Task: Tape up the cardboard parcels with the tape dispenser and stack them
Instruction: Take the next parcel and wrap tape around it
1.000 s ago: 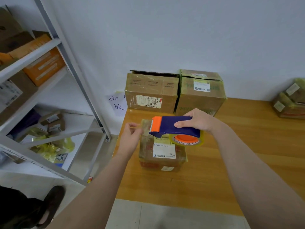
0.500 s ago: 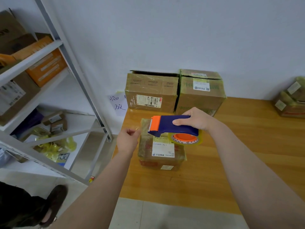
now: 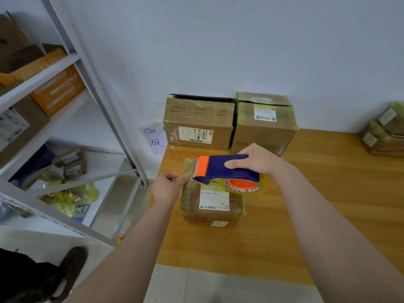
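Head view, nearest first: a dark shoe (image 3: pixel 72 265) on the floor at lower left, beside the grey shelf rack (image 3: pixel 91 92).

Left hand (image 3: pixel 169 186): fingers curled, thumb and forefinger pinching the loose end of the clear tape strip (image 3: pixel 189 174) at the upper left edge of the small parcel (image 3: pixel 211 200). The film is faint and hard to trace.

Right hand (image 3: pixel 255 159): wrapped around the blue handle of the tape dispenser (image 3: pixel 227 167), held above the small parcel's far end. Its orange toothed end points at the left hand. The tape roll (image 3: pixel 243 185) with orange core hangs beneath.

Small parcel: flat on the wooden table (image 3: pixel 317 215), near its left edge, white label up.

Further back, against the wall: two larger parcels side by side, the left parcel (image 3: pixel 199 125) and the right parcel (image 3: pixel 264 125), touching. A flat parcel (image 3: pixel 263 98) lies on the right one. More taped parcels (image 3: pixel 384 136) sit at the far right. A handwritten note (image 3: pixel 155 138) hangs on the wall.
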